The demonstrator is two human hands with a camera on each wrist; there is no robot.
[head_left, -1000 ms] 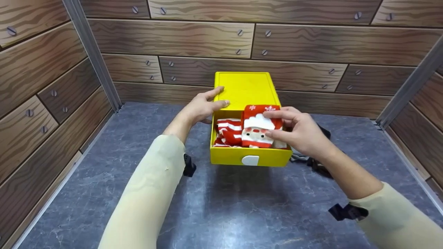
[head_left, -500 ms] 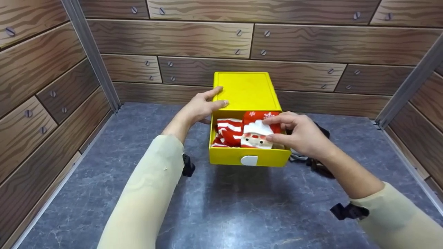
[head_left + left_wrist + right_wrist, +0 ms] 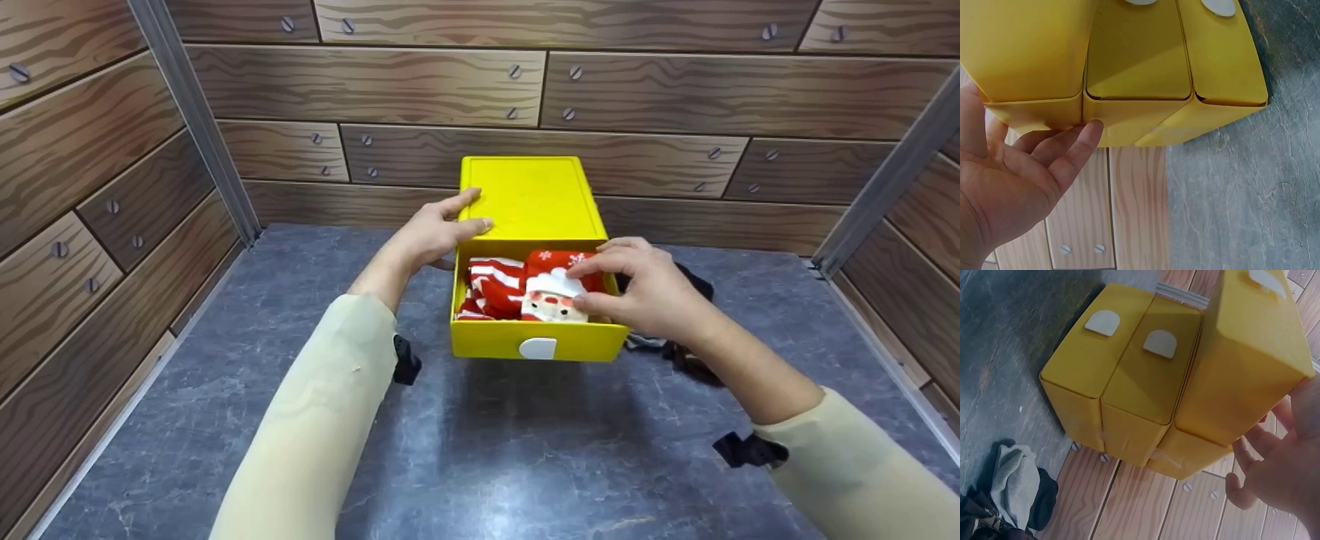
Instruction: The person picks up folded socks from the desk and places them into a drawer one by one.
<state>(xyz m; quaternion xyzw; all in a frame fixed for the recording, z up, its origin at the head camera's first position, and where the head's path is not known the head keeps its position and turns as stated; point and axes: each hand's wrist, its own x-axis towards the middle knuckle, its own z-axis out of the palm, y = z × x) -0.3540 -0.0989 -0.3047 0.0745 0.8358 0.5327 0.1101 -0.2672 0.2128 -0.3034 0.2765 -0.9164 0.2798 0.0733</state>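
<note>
sock with a santa face [image 3: 551, 301], red and white, lies inside the top drawer [image 3: 487, 340], toward its right side. your right hand [image 3: 654, 289] reaches in over that drawer's right wall: the thumb and index fingertips rest on the sock, a little apart from each other, while the other fingers hang loosely outside the drawer, as the right wrist view shows. just left of the santa sock, in the same drawer, is a striped sock [image 3: 499, 285] in red and white, bunched up.

the drawer sticks out toward you, with a white tab [image 3: 538, 348] on its front. behind it is the flat top of the yellow box [image 3: 534, 196]. your left hand [image 3: 431, 232] lies against the box's left side, thumb and index finger spread apart over the top edge, fingers fairly straight. below the top drawer, two more drawers, the middle one [image 3: 1137, 59] and the bottom one [image 3: 1223, 59], sit pushed in, each with a white tab too.

the box stands on a grey marbled table [image 3: 495, 465]. to its right, partly behind your right forearm, lies a pile of dark clothes [image 3: 694, 364] with a grey sock [image 3: 1016, 481]. a wood-patterned wall [image 3: 420, 82] rises behind everything.
</note>
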